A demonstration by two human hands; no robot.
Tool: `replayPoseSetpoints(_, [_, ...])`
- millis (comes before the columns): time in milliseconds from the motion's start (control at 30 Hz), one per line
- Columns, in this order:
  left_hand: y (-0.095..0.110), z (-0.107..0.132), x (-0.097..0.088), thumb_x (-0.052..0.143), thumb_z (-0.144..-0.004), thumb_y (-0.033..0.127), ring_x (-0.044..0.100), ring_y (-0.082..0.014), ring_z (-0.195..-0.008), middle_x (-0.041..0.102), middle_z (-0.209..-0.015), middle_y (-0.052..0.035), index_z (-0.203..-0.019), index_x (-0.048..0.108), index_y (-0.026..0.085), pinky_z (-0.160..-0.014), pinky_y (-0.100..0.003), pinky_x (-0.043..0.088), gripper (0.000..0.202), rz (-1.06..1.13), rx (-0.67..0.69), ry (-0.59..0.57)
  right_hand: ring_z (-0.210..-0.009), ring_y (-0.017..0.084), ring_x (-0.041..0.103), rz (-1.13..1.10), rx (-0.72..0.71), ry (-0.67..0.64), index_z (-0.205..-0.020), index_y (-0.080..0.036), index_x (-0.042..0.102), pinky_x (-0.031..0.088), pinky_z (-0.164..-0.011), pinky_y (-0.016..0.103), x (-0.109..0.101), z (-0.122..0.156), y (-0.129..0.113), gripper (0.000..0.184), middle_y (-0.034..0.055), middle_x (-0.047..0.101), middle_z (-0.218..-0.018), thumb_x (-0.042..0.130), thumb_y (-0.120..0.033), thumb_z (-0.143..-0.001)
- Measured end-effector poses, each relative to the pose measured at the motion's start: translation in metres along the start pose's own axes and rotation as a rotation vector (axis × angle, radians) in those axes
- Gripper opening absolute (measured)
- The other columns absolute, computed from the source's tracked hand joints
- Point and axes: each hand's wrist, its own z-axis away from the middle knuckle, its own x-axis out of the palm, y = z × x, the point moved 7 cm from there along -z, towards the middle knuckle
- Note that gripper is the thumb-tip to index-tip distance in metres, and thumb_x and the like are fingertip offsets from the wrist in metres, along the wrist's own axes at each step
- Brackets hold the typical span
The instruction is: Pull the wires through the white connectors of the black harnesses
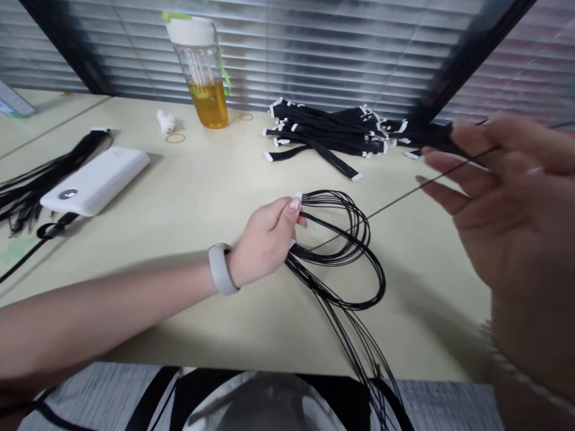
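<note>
My left hand (pixel 266 240) rests on the table with its fingers closed on a coiled bundle of thin black wires (pixel 354 263); a small white connector (pixel 298 196) shows at my fingertips. The bundle's loose ends trail off the table's front edge. My right hand (pixel 507 203) is raised at the right and blurred. Its thumb and forefinger pinch a single black wire (pixel 395 200) stretched taut from the coil; the other fingers are spread.
A pile of folded black cable bundles with white ends (pixel 341 134) lies at the back. A bottle of yellow liquid (pixel 204 72), a white power bank (pixel 96 179), rubber bands (pixel 175 138) and more black cables (pixel 27 185) occupy the left side.
</note>
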Motion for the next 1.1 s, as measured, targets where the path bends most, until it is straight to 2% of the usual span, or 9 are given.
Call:
replayPoseSetpoints(67, [0.001,0.000,0.002,0.031,-0.094,0.048,0.053,-0.0124,-0.061,0.047,-0.054,0.0000,-0.068,0.050,0.017,-0.060,-0.026,0.044,0.044,0.009,0.018,-0.030,-0.102,0.020,0.061,-0.125,0.019,0.061,-0.110,-0.030,0.066,0.052,-0.075,0.034,-0.002,0.000,-0.002,0.030,0.0040,0.059,-0.118,0.046,-0.019,-0.091])
replayPoseSetpoints(133, [0.002,0.001,0.003,0.031,-0.095,0.047,0.049,-0.0109,-0.056,0.046,-0.054,0.0008,-0.068,0.049,0.017,-0.062,-0.026,0.045,0.044,0.023,0.027,-0.044,-0.097,0.018,0.063,-0.087,0.023,0.027,-0.122,-0.036,0.058,0.048,-0.056,0.027,0.005,0.005,-0.002,0.037,0.0025,0.054,-0.126,0.048,-0.019,-0.090])
replayPoseSetpoints(200, [0.003,0.001,0.004,0.031,-0.095,0.046,0.047,-0.0100,-0.053,0.046,-0.053,0.0013,-0.068,0.049,0.017,-0.061,-0.025,0.045,0.043,0.032,0.039,-0.057,-0.087,0.016,0.064,-0.035,0.052,-0.119,-0.137,-0.043,0.038,0.038,-0.041,0.023,0.021,0.012,0.003,0.057,0.0026,0.044,-0.137,0.054,-0.019,-0.088])
replayPoseSetpoints(267, [0.005,0.002,0.006,0.031,-0.095,0.045,0.046,-0.0094,-0.052,0.046,-0.052,0.0016,-0.068,0.047,0.017,-0.059,-0.024,0.044,0.042,0.028,0.073,-0.077,-0.065,0.011,0.062,0.026,0.090,-0.284,-0.142,-0.038,0.027,0.035,-0.037,0.022,0.040,0.022,0.011,0.064,0.0067,0.053,-0.128,0.054,-0.022,-0.087])
replayPoseSetpoints(333, [0.008,0.002,0.006,0.031,-0.095,0.043,0.045,-0.0092,-0.052,0.046,-0.052,0.0018,-0.067,0.047,0.017,-0.056,-0.023,0.043,0.041,0.019,0.121,-0.094,-0.050,0.008,0.053,0.124,0.120,-0.394,-0.130,-0.027,0.037,0.038,-0.040,0.022,0.054,0.030,0.019,0.043,0.0026,0.067,-0.094,0.051,-0.025,-0.089])
replayPoseSetpoints(433, [0.012,0.003,0.006,0.032,-0.096,0.041,0.045,-0.0084,-0.051,0.045,-0.052,0.0021,-0.067,0.046,0.016,-0.053,-0.022,0.041,0.041,0.016,0.171,-0.100,-0.051,0.007,0.050,0.287,0.023,-0.457,-0.092,-0.020,0.053,0.040,-0.049,0.021,0.065,0.036,0.016,0.006,-0.0034,0.061,-0.065,0.051,-0.024,-0.088])
replayPoseSetpoints(567, [0.014,0.005,0.007,0.032,-0.096,0.040,0.046,-0.0085,-0.053,0.045,-0.053,0.0021,-0.065,0.045,0.016,-0.056,-0.022,0.042,0.041,0.017,0.196,-0.127,-0.052,0.007,0.047,0.398,-0.094,-0.446,-0.075,-0.019,0.059,0.036,-0.049,0.022,0.069,0.035,0.007,0.010,-0.0034,0.059,-0.062,0.058,-0.024,-0.084])
replayPoseSetpoints(967, [0.014,0.008,0.011,0.032,-0.095,0.043,0.048,-0.0087,-0.054,0.046,-0.056,0.0012,-0.064,0.045,0.016,-0.053,-0.022,0.041,0.043,0.036,0.169,-0.207,-0.048,0.006,0.042,0.425,-0.046,-0.494,-0.065,-0.018,0.059,0.033,-0.046,0.020,0.068,0.034,0.005,0.019,-0.0044,0.054,-0.054,0.057,-0.023,-0.083])
replayPoseSetpoints(1100, [0.013,0.009,0.012,0.033,-0.095,0.043,0.049,-0.0090,-0.055,0.048,-0.056,0.0006,-0.065,0.047,0.016,-0.053,-0.021,0.041,0.043,0.031,0.149,-0.225,-0.049,0.006,0.044,0.451,-0.087,-0.516,-0.066,-0.018,0.061,0.035,-0.048,0.020,0.069,0.034,0.005,0.017,-0.0039,0.057,-0.057,0.057,-0.022,-0.082])
